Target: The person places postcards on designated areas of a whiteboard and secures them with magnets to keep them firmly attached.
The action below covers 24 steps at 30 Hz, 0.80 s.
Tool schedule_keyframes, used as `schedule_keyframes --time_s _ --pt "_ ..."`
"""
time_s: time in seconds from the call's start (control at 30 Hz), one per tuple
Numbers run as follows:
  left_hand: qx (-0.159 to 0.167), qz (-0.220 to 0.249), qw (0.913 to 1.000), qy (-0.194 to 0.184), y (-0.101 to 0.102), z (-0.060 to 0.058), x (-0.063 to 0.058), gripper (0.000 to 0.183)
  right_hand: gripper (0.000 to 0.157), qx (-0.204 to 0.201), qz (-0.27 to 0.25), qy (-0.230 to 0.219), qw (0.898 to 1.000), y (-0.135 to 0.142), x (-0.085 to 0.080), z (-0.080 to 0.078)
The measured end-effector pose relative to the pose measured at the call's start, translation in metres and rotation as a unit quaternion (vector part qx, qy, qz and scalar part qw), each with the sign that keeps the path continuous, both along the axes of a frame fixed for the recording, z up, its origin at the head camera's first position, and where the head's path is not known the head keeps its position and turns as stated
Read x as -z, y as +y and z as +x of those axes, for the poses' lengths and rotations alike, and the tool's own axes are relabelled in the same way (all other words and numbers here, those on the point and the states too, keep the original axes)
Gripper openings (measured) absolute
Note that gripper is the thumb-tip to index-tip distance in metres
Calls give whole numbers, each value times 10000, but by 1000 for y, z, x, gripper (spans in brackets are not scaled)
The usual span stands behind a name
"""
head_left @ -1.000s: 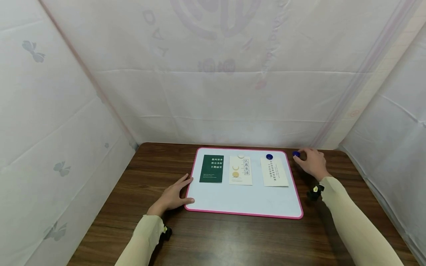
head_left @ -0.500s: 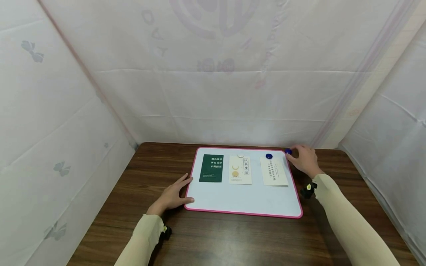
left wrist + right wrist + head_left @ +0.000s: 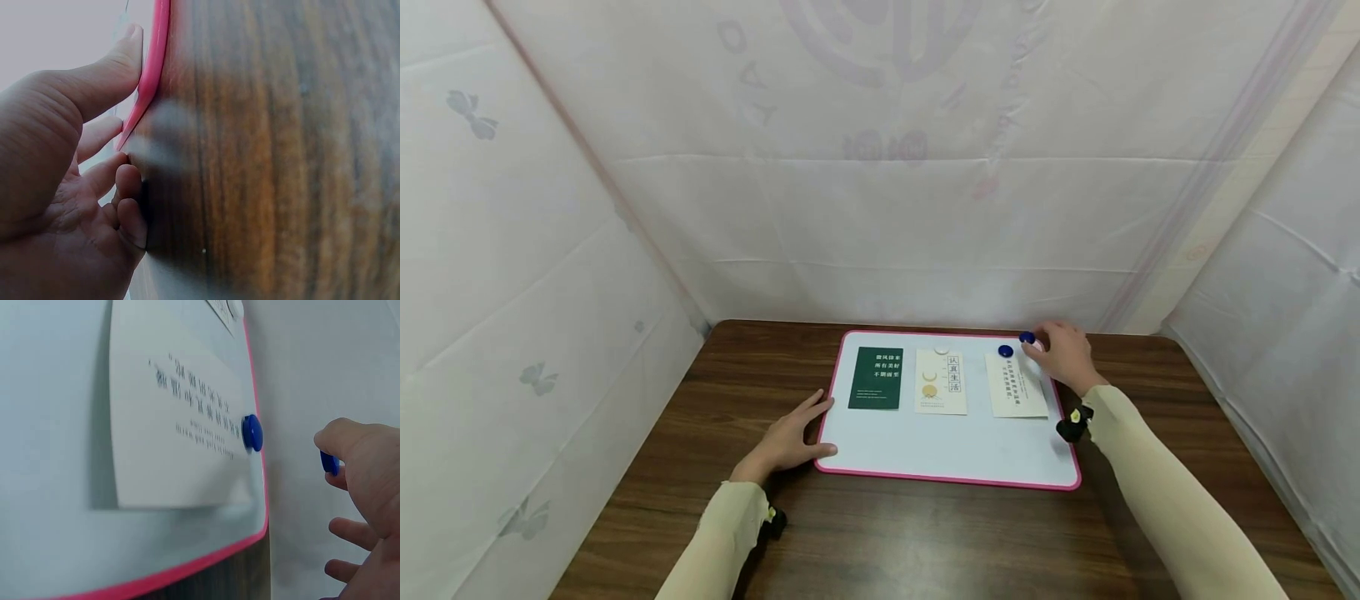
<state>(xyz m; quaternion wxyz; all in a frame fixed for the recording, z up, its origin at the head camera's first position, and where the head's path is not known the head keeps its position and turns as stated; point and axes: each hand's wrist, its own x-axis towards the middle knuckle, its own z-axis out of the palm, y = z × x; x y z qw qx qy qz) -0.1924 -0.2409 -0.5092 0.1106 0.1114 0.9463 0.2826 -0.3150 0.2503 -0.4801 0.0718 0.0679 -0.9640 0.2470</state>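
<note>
A whiteboard (image 3: 955, 450) with a pink rim lies on the table. My left hand (image 3: 786, 440) rests at its left edge, thumb and fingers spread, with the thumb (image 3: 119, 65) against the board by its corner. Between thumb and finger, my right hand (image 3: 1063, 357) pinches a round blue magnet (image 3: 1027, 337), raised off the surface in the right wrist view. Another blue magnet (image 3: 252, 432) sits at the top of a cream card (image 3: 181, 425) with printed lettering, whose lower part stands slightly off the board. Beside it are a card with a gold moon (image 3: 940, 396) and a green card (image 3: 876, 379).
A white magnet (image 3: 942, 350) is at the top of the moon card. Dark wood table (image 3: 880, 533) surrounds the board. White sheets hang behind it (image 3: 880, 217) and at both sides. Each wrist wears a black band with a camera.
My right hand has moved left with the blue magnet, from the table right of the board to above its upper right corner. The left hand keeps its place.
</note>
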Motion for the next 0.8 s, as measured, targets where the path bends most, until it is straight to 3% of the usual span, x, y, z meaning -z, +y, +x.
schedule_keyframes --time_s 0.8 --pt "-8 3 10000 -16 2 -1 -1 86 40 -478 53 118 9988 -55 -11 -7"
